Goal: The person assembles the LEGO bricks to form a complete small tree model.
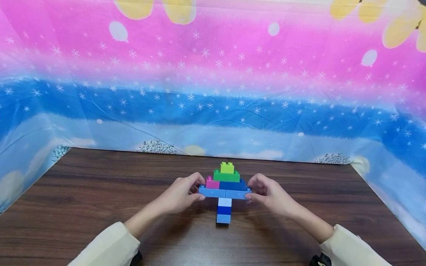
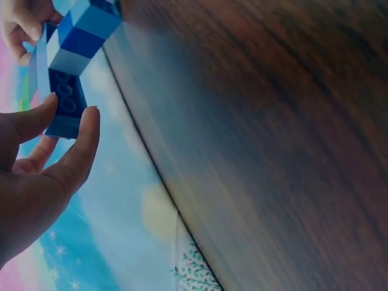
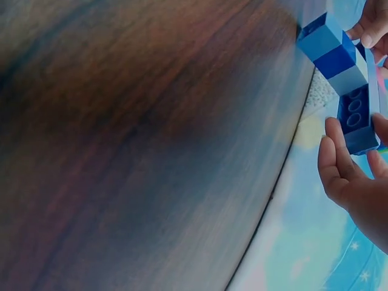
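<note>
A tree-shaped build of toy building blocks [image 1: 229, 186] is held upright in front of me. Its stem stacks a light blue brick [image 1: 223, 219], a dark blue brick [image 1: 224, 210] and a white brick [image 1: 224, 202]. Across the stem lie two light blue bricks [image 1: 212, 192], then a pink brick [image 1: 212, 184] beside a dark blue one, a green brick [image 1: 226, 177] and a lime brick [image 1: 227, 168] on top. My left hand [image 1: 179, 193] pinches the wide layer's left end; my right hand [image 1: 274, 195] pinches its right end. The stem's hollow underside [image 3: 314, 24] shows, off the table.
The dark brown wooden table [image 1: 116, 181] spreads out below. A printed cloth [image 1: 213, 111] in pink and blue with snowflakes hangs along the back edge and both sides.
</note>
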Tool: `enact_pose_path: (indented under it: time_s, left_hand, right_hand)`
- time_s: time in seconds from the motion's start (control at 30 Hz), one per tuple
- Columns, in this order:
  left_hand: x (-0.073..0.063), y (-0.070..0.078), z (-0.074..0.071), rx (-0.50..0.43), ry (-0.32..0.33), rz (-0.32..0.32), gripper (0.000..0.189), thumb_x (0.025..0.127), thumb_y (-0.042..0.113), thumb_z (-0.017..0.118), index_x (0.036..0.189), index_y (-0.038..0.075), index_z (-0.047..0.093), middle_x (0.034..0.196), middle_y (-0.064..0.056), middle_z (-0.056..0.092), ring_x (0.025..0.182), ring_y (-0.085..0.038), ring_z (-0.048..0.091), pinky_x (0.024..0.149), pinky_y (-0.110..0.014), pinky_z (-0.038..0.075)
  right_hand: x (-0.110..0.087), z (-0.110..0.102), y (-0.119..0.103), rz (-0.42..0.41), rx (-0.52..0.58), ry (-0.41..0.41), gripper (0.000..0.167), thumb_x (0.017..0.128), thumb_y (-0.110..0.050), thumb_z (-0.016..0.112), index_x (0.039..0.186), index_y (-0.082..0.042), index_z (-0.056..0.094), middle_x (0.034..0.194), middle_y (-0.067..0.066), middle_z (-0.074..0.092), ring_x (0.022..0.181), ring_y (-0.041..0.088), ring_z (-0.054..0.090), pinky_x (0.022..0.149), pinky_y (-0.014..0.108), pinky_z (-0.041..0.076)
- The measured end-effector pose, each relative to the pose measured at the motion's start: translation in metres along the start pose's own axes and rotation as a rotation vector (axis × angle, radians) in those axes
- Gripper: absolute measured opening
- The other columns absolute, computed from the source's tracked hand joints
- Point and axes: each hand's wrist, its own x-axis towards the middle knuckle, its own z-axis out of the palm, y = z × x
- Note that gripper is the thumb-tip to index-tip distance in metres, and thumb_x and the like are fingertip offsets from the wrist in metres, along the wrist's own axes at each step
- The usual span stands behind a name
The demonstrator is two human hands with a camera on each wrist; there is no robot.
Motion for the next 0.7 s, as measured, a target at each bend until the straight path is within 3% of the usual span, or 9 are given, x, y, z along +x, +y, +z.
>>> enact_pose_path:
  time_s: [0.17, 0.33, 0.57, 0.7]
  left_hand:
    - [0.004, -0.002, 0.003, 0.008, -0.029, -0.008, 0.017, 0.086, 0.003, 0.061, 0.101, 0.004, 0.053, 0.096, -0.011, 0.061, 0.078, -0.017, 0.058, 0.066, -0.029, 0.048]
    - [0.009, -0.003, 0.008, 0.041, -0.049, -0.005, 0.016, 0.088, 0.004, 0.059, 0.103, 0.002, 0.053, 0.093, -0.011, 0.061, 0.07, -0.014, 0.055, 0.062, -0.028, 0.046]
    - [0.019, -0.005, 0.016, 0.165, -0.062, -0.071, 0.015, 0.088, 0.008, 0.061, 0.101, 0.001, 0.059, 0.092, -0.009, 0.06, 0.085, -0.019, 0.055, 0.076, -0.036, 0.047]
    - [0.022, -0.007, 0.018, 0.218, -0.08, -0.072, 0.018, 0.088, 0.008, 0.061, 0.103, -0.001, 0.061, 0.094, -0.012, 0.059, 0.089, -0.021, 0.054, 0.08, -0.039, 0.046]
  right_hand:
    - [0.0, -0.001, 0.006, 0.045, -0.031, -0.001, 0.028, 0.082, -0.011, 0.068, 0.103, -0.001, 0.053, 0.101, 0.011, 0.058, 0.087, 0.02, 0.06, 0.072, 0.027, 0.05]
    - [0.002, -0.002, 0.013, 0.067, 0.0, -0.037, 0.024, 0.085, -0.005, 0.063, 0.105, 0.003, 0.051, 0.097, 0.013, 0.058, 0.083, 0.022, 0.063, 0.072, 0.028, 0.051]
    - [0.007, -0.002, 0.021, 0.09, -0.063, -0.079, 0.018, 0.089, -0.002, 0.057, 0.105, 0.004, 0.052, 0.093, 0.012, 0.058, 0.075, 0.02, 0.064, 0.068, 0.03, 0.052]
    - [0.009, -0.001, 0.022, 0.101, -0.092, -0.082, 0.017, 0.089, -0.004, 0.058, 0.103, 0.004, 0.054, 0.089, 0.01, 0.059, 0.072, 0.018, 0.063, 0.065, 0.032, 0.052]
